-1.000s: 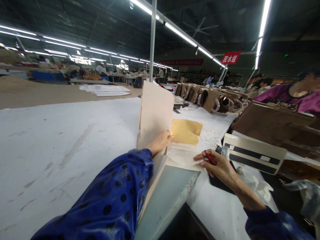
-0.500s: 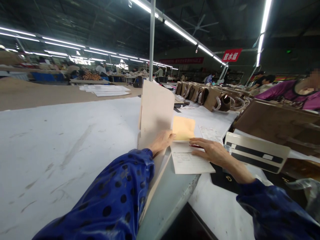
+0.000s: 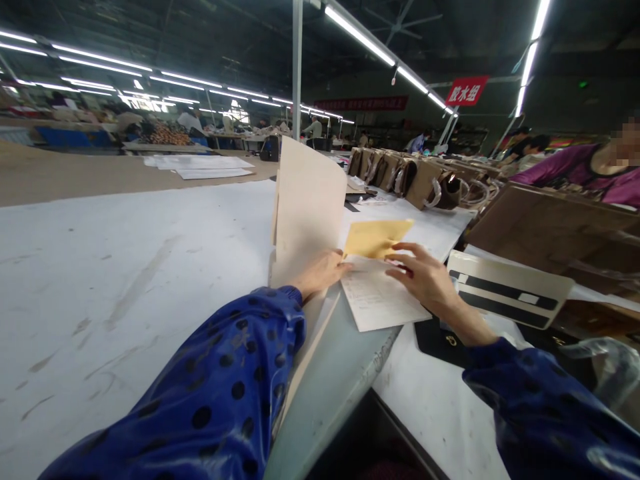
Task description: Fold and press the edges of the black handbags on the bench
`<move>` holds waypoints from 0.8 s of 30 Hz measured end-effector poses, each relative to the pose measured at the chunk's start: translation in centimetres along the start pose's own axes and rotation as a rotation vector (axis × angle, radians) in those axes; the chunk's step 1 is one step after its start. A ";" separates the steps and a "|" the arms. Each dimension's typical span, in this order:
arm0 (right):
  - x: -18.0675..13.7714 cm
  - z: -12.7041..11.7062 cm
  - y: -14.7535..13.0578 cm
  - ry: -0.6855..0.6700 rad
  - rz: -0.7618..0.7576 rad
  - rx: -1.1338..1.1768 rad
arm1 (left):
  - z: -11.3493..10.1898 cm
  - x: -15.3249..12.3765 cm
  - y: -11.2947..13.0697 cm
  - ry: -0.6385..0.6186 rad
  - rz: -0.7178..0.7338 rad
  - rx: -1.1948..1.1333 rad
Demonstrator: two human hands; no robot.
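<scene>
My left hand (image 3: 320,272) holds up a stack of beige card sheets (image 3: 306,207), standing them on edge, with its fingers curled round their lower right corner. My right hand (image 3: 423,277) rests on a white printed paper (image 3: 376,303) lying on the table; its fingers pinch the edge of a yellow envelope (image 3: 376,237) and lift it. Both arms wear blue sleeves with dark dots. The red pen from before is out of sight.
The long white table (image 3: 125,267) stretches to the left. A cream board with black stripes (image 3: 505,291) and a black pouch (image 3: 443,343) lie to the right. Several brown bags (image 3: 420,190) stand farther back. A person in purple (image 3: 580,173) works at far right. A pole (image 3: 297,73) rises behind the sheets.
My right hand moved forward off the lower paper, laid its fingers flat, then took the yellow envelope's edge and raised it. The red pen is gone from view. My left hand kept the sheets upright.
</scene>
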State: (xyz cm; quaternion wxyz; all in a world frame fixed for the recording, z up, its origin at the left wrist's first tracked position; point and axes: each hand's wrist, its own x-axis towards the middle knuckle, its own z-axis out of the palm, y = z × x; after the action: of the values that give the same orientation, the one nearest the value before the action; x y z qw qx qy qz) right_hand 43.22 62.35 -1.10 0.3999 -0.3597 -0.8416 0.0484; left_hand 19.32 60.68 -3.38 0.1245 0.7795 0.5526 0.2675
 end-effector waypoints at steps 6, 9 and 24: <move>0.7 -3.3 -3.0 0.421 0.244 0.367 | 0.1 0.1 -0.1 0.031 -0.098 0.118; -0.1 -3.3 -4.2 0.186 0.540 0.714 | 0.2 0.1 -0.2 0.034 -0.099 0.148; -0.3 3.8 -6.4 -0.087 0.429 0.926 | 0.3 0.1 -0.4 0.091 -0.115 0.246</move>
State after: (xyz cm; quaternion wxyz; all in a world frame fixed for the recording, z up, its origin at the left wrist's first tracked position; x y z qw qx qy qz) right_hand 36.99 58.22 -1.52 0.4630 -0.3070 -0.6551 0.5121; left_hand 19.13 60.93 -3.79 0.0179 0.7429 0.6300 0.2255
